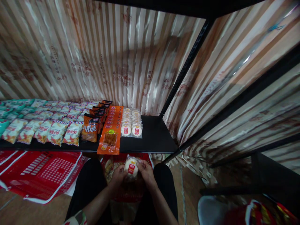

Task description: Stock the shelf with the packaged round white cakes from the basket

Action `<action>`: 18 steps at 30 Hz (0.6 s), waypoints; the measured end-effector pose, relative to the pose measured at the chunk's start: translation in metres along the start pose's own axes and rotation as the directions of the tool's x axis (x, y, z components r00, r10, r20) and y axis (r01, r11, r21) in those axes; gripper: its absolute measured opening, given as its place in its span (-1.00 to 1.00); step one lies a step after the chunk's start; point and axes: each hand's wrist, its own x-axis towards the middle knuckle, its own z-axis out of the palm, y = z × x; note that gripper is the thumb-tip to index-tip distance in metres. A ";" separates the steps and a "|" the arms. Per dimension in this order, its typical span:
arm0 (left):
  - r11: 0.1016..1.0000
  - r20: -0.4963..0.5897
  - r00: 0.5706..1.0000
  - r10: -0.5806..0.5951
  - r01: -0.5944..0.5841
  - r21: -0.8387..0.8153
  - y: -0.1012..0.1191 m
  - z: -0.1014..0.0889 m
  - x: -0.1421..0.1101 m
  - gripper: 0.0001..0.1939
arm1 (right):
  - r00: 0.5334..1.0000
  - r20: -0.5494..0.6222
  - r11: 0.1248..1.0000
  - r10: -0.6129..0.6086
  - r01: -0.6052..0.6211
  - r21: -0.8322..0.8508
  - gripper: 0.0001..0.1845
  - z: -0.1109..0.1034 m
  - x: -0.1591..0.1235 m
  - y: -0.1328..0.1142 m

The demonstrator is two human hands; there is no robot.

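Note:
Both my hands hold one clear pack of round white rice crackers (pixel 131 166) with a red label, low in the view between my knees. My left hand (pixel 118 175) grips its left side and my right hand (pixel 145 171) grips its right side, fingers curled round the wrapper. Under them stands a red basket (pixel 122 193) with more packets inside. On the black shelf (pixel 152 137) just ahead lie two rows of the same white cracker packs (pixel 131 122), beside a row of orange snack packs (pixel 111 131).
Further left on the shelf lie dark orange bags (pixel 92 126) and several rows of white-and-red snack bags (pixel 56 129), then green packets. Flat red baskets (pixel 39 173) lie on the floor at left. A black shelf post (pixel 187 67) and striped plastic sheeting close off the right.

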 end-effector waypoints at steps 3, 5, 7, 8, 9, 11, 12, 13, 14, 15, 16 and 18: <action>0.998 -0.019 1.000 0.025 -0.026 -0.049 -0.004 0.004 0.003 -0.67 | 1.000 0.004 1.000 -0.016 0.016 0.023 -0.56 0.000 -0.003 -0.003; 0.998 -0.046 0.998 0.032 -0.034 -0.046 -0.005 0.006 0.005 -0.68 | 1.000 -0.007 0.999 -0.027 0.027 0.026 -0.55 0.000 -0.004 -0.004; 0.998 -0.066 0.997 0.036 -0.039 -0.047 -0.004 0.008 0.006 -0.67 | 0.999 -0.014 0.999 -0.030 0.031 0.029 -0.55 0.000 -0.004 -0.005; 0.997 -0.072 0.996 0.046 -0.050 -0.051 -0.003 0.009 0.006 -0.67 | 0.999 -0.016 0.999 -0.031 0.031 0.031 -0.55 0.000 -0.005 -0.005; 0.996 -0.073 0.995 0.062 -0.066 -0.056 -0.002 0.011 0.006 -0.66 | 0.999 -0.014 0.999 -0.032 0.033 0.036 -0.55 0.000 -0.005 -0.006; 0.993 -0.066 0.993 0.095 -0.100 -0.067 0.001 0.013 0.005 -0.65 | 0.999 -0.005 0.998 -0.036 0.036 0.044 -0.54 0.000 -0.006 -0.008; 0.991 -0.059 0.993 0.105 -0.109 -0.070 0.003 0.014 0.004 -0.64 | 0.999 0.000 0.998 -0.039 0.039 0.044 -0.52 0.000 -0.006 -0.009; 0.991 -0.051 0.993 0.109 -0.112 -0.072 0.005 0.016 0.003 -0.63 | 0.999 0.003 0.998 -0.043 0.043 0.040 -0.50 0.000 -0.006 -0.010; 0.991 -0.046 0.993 0.108 -0.112 -0.071 0.007 0.017 0.003 -0.62 | 0.999 0.002 0.998 -0.049 0.049 0.035 -0.49 0.000 -0.006 -0.011; 0.991 -0.042 0.993 0.108 -0.111 -0.069 0.009 0.018 0.003 -0.62 | 0.999 -0.003 0.998 -0.054 0.054 0.032 -0.47 0.000 -0.005 -0.012; 0.992 -0.036 0.993 0.109 -0.111 -0.061 0.011 0.020 0.002 -0.61 | 0.998 -0.009 0.998 -0.058 0.059 0.033 -0.46 0.000 -0.005 -0.013; 0.992 -0.020 0.992 0.121 -0.122 -0.031 0.015 0.022 0.002 -0.61 | 0.998 -0.026 0.997 -0.059 0.060 0.044 -0.45 -0.001 -0.003 -0.015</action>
